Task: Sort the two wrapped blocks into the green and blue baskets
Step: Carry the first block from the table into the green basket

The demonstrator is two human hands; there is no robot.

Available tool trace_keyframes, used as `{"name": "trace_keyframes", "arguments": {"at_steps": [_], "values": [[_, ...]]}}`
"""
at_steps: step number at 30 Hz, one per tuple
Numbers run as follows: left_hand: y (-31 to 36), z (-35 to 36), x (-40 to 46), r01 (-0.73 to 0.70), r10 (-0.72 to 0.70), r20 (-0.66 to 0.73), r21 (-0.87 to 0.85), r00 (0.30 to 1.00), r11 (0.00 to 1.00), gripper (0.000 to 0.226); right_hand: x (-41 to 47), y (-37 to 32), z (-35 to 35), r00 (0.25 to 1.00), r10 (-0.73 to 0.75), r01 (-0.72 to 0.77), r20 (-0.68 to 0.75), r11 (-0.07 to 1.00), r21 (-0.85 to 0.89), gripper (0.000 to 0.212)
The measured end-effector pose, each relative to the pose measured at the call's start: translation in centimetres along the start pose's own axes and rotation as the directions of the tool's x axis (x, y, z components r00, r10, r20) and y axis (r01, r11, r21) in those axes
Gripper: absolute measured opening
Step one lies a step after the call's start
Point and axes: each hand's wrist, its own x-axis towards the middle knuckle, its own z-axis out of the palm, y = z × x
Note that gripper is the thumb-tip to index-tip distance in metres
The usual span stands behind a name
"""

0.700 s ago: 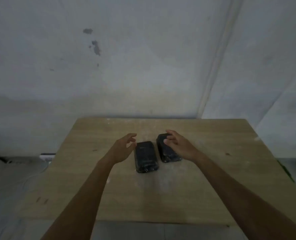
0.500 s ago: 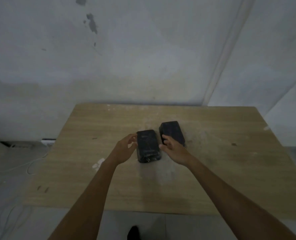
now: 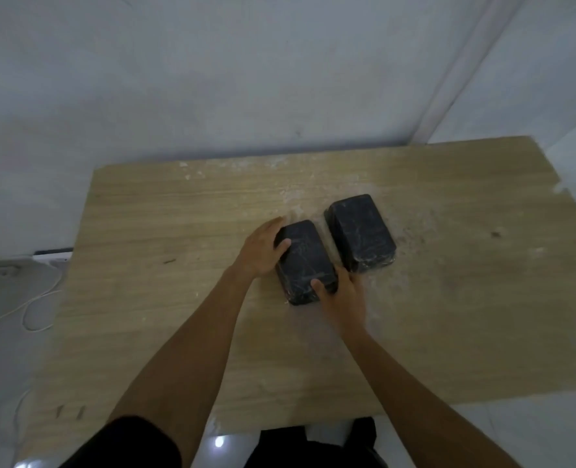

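Both hands clasp the nearer dark, glossy, plastic-wrapped block [image 3: 305, 261] on the table [image 3: 165, 325], left hand [image 3: 263, 251] at its far-left corner, right hand [image 3: 342, 295] at its near-right, apparently unlifted, the second block [image 3: 360, 231] just beside.

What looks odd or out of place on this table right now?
Nothing spilled or damaged. The wooden table carries whitish dusty smears around the blocks. Both hands, left hand and right hand, clasp the nearer wrapped block; the farther wrapped block lies untouched. No basket is visible.
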Motion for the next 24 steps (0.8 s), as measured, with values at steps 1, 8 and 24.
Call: {"name": "trace_keyframes", "arguments": {"at_steps": [1, 8, 24], "values": [[-0.4, 0.3, 0.3, -0.021, 0.02, 0.027, 0.037, 0.999, 0.999, 0.057, 0.3, -0.1, 0.1, 1.0, -0.009, 0.009, 0.008, 1.0, -0.001, 0.072], [-3.3, 0.7, -3.1, 0.074, -0.068, -0.155, 0.029, 0.986, 0.997, 0.065, 2.3, -1.0, -0.1, 0.998, -0.029, 0.026, 0.048, 0.997, 0.078, 0.066], [-2.2, 2.5, -9.8, 0.307, -0.363, -0.192, -0.268, 0.912, 0.913, 0.056, 3.2, -2.5, -0.3, 0.996, 0.029, -0.028, 0.079, 0.999, -0.014, 0.049]]}}
